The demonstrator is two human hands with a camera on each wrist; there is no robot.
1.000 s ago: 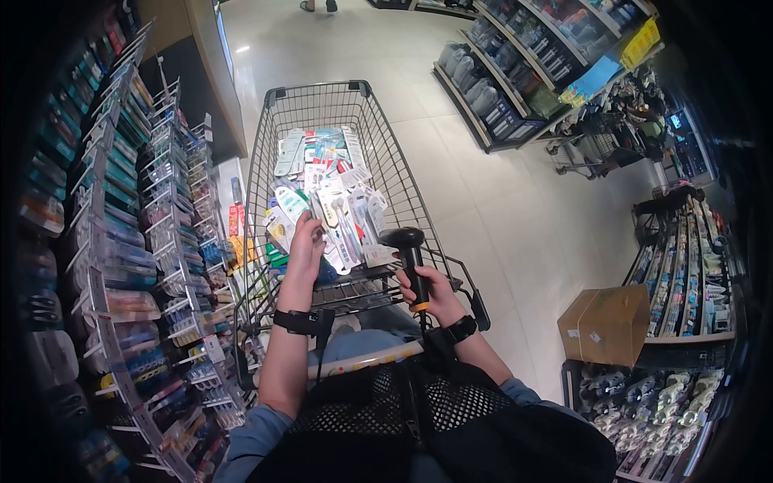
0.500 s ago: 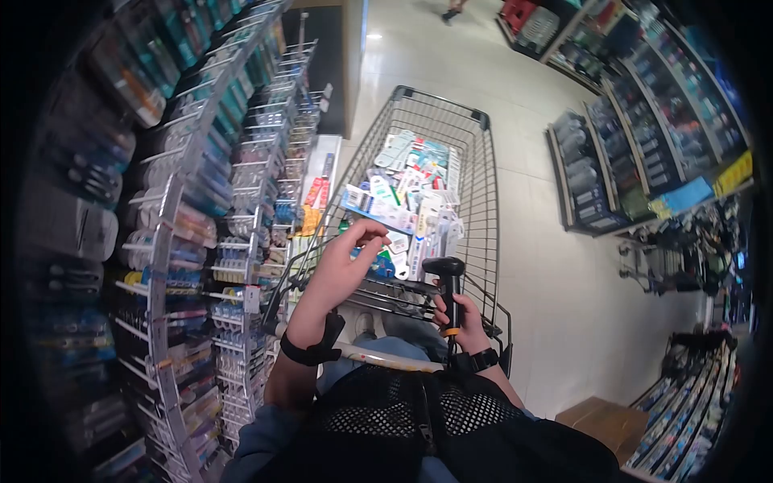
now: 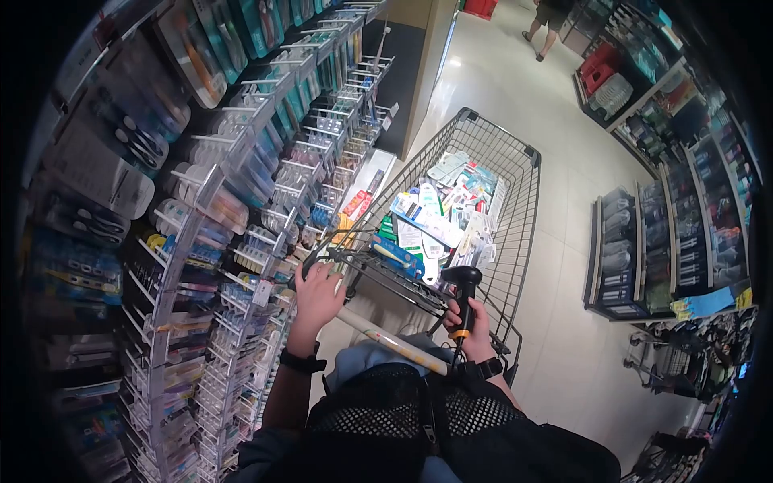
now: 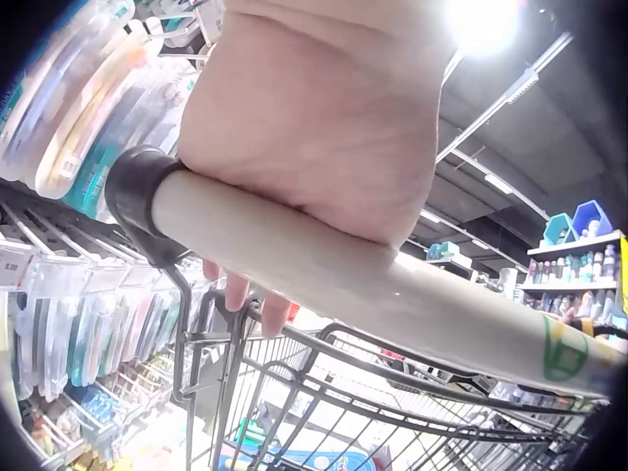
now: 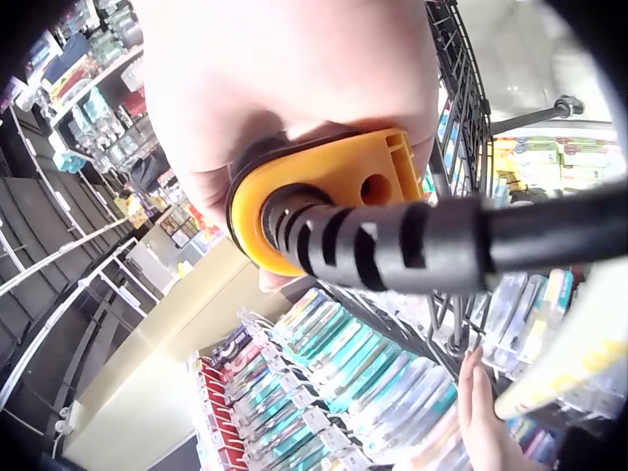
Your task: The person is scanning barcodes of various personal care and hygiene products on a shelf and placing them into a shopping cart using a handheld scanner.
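Observation:
My left hand (image 3: 320, 298) rests on the left end of the shopping cart's pale handle bar (image 3: 390, 342). In the left wrist view its palm presses on the bar, with fingertips showing beyond and below it. The fingers look straight in the right wrist view. My right hand (image 3: 479, 332) grips a black barcode scanner (image 3: 461, 276) upright near the bar's right end. The scanner's orange base (image 5: 343, 169) and thick black cable (image 5: 392, 245) fill the right wrist view. Ahead, the wire cart (image 3: 519, 233) holds a pile of packaged toothbrushes, a blue-and-white pack (image 3: 427, 223) on top.
Hooks of hanging toothbrush packs (image 3: 217, 193) line the left side, close to the cart. Shelves of goods (image 3: 644, 249) stand to the right across the pale floor (image 3: 555, 322). A person's legs (image 3: 547, 32) are at the far end of the aisle.
My left hand has moved back from over the packs to the handle bar. The head view has turned left, and the cart now appears further right. My right hand keeps hold of the scanner.

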